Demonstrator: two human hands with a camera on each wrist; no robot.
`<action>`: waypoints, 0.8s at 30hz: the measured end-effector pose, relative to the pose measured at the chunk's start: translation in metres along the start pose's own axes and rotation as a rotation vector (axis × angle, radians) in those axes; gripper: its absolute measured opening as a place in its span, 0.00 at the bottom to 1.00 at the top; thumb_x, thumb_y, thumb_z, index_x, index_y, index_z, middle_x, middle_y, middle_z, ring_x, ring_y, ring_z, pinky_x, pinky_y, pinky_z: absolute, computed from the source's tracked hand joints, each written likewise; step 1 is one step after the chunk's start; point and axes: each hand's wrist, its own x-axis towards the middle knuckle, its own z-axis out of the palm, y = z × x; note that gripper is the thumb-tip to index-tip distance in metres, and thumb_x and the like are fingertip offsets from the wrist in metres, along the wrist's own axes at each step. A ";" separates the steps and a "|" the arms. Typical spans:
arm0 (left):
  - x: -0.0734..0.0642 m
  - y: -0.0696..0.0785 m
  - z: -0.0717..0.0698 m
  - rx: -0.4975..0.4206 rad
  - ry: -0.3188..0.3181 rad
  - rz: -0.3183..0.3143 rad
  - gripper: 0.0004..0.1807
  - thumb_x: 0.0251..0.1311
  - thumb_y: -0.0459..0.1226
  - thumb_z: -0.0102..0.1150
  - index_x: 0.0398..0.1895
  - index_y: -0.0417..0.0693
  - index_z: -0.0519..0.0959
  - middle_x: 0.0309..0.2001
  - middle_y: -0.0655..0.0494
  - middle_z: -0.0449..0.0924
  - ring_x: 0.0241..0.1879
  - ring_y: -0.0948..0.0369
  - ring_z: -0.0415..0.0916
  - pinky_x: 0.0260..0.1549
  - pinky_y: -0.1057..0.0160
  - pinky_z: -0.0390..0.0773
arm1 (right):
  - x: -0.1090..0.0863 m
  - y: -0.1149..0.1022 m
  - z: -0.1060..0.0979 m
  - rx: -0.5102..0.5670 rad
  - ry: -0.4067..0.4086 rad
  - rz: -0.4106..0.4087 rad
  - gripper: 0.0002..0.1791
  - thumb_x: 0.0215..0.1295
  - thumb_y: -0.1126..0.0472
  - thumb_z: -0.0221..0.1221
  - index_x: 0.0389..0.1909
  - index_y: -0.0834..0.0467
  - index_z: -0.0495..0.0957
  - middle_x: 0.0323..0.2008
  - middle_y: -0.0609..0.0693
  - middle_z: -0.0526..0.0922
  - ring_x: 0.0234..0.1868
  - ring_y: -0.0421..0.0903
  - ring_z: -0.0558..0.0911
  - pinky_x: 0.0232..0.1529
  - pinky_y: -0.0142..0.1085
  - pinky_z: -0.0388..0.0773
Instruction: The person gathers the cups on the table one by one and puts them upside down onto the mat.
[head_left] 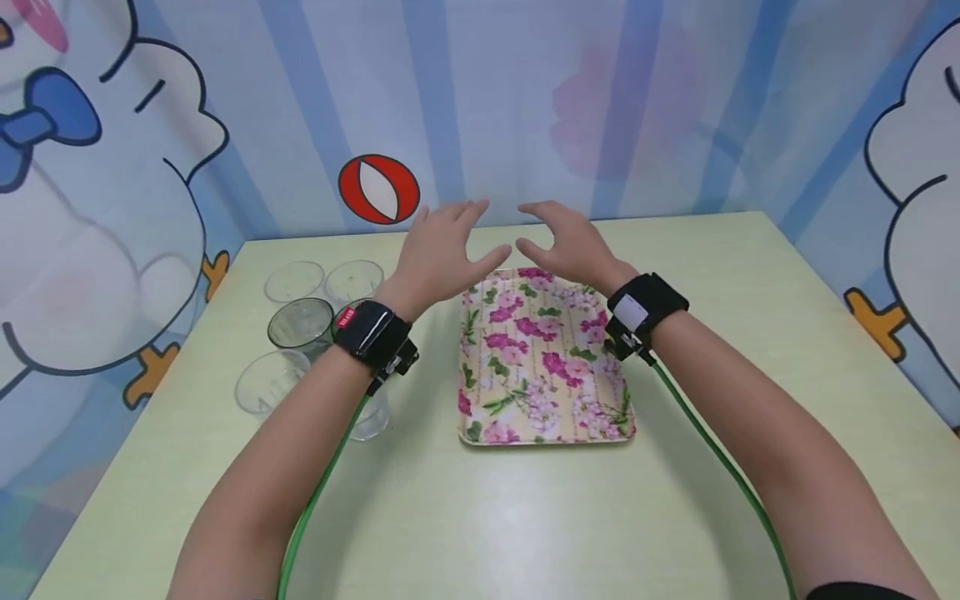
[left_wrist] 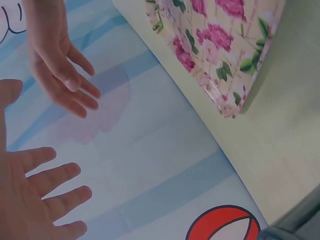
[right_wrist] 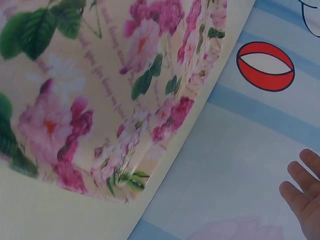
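Observation:
A rectangular tray [head_left: 540, 358] with pink flowers and green leaves lies flat on the table. Above its far edge, my left hand [head_left: 442, 258] is held in the air, fingers spread, holding nothing. Facing it across a small gap is my right hand [head_left: 573, 250], also raised, with thumb and fingers apart and nothing between them. The left wrist view shows both hands apart from the tray [left_wrist: 215, 45]. In the right wrist view, the fingertips of a hand [right_wrist: 305, 192] show at the right edge, away from the tray [right_wrist: 100, 100].
Several clear drinking glasses stand at the table's left side, among them a grey-tinted glass [head_left: 301, 325] and a clear glass [head_left: 270, 383]; my left forearm partly covers the group. A printed backdrop [head_left: 510, 100] rises behind the table [head_left: 480, 533]. Green cables [head_left: 720, 450] run from both wristbands.

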 end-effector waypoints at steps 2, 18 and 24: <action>-0.007 0.003 0.000 -0.006 0.012 0.018 0.39 0.64 0.60 0.47 0.73 0.51 0.59 0.68 0.46 0.68 0.70 0.50 0.62 0.73 0.39 0.54 | -0.003 -0.004 0.003 0.009 0.001 -0.010 0.32 0.69 0.48 0.53 0.70 0.56 0.62 0.70 0.57 0.65 0.72 0.55 0.63 0.73 0.52 0.61; -0.056 0.009 -0.008 0.005 0.019 0.039 0.42 0.60 0.63 0.50 0.72 0.52 0.60 0.66 0.50 0.71 0.68 0.51 0.66 0.73 0.38 0.53 | -0.021 -0.045 0.027 0.065 -0.044 -0.126 0.32 0.67 0.47 0.55 0.69 0.54 0.63 0.69 0.54 0.68 0.72 0.52 0.65 0.73 0.51 0.63; -0.082 0.004 -0.014 0.004 0.012 0.005 0.42 0.59 0.63 0.51 0.73 0.55 0.58 0.65 0.50 0.72 0.67 0.51 0.68 0.72 0.37 0.54 | -0.030 -0.060 0.032 0.145 -0.084 -0.134 0.32 0.67 0.47 0.56 0.69 0.54 0.63 0.69 0.53 0.67 0.72 0.51 0.65 0.73 0.50 0.63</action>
